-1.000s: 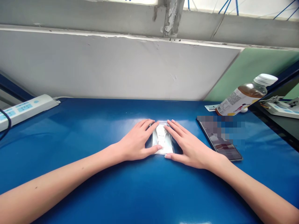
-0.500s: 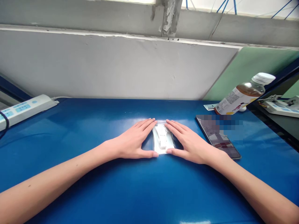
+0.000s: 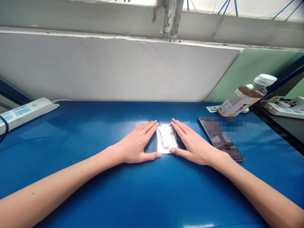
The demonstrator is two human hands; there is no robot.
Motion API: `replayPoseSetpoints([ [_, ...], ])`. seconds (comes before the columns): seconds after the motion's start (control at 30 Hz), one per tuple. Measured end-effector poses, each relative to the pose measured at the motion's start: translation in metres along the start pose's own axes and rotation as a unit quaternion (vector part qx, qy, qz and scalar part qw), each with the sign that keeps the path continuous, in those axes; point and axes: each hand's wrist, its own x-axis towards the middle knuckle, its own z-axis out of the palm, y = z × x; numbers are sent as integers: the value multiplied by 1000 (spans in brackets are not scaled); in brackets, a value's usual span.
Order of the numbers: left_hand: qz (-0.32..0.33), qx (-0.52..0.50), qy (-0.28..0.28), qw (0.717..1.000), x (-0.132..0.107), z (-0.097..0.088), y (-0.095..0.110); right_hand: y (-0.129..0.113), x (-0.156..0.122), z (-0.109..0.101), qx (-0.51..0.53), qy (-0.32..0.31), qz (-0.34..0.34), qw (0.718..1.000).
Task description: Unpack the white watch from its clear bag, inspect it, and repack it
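Observation:
Between my hands lies a small clear plastic package with a white card and a white item inside (image 3: 166, 139), flat on the blue table (image 3: 114, 193). What the white item is cannot be made out in the glare. My left hand (image 3: 137, 142) rests along its left side, fingers stretched forward and thumb at the near left corner. On the other side my right hand (image 3: 193, 142) lies with straight fingers along the right edge, its thumb tip over the near right corner. Both hands are open, with the fingertips at or close to the package's edges.
To the right lie a smartphone (image 3: 219, 139) and a small card (image 3: 212, 108), beside a leaning drink bottle (image 3: 239, 100) with a white cap. A white power strip (image 3: 30, 110) sits at the far left, another (image 3: 285, 109) at the far right. A pale wall panel (image 3: 106, 69) rises behind.
My right fingertips have shifted slightly away from the package's far edge, and my right thumb sits slightly farther forward. My left hand stays nearly in place beside the package.

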Motion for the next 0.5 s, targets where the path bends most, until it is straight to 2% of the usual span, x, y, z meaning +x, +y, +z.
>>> replayPoseSetpoints([
  [0.5,-15,-11,-8,1000,-1,2,0,5,1,-5,-6,-29,2,1000],
])
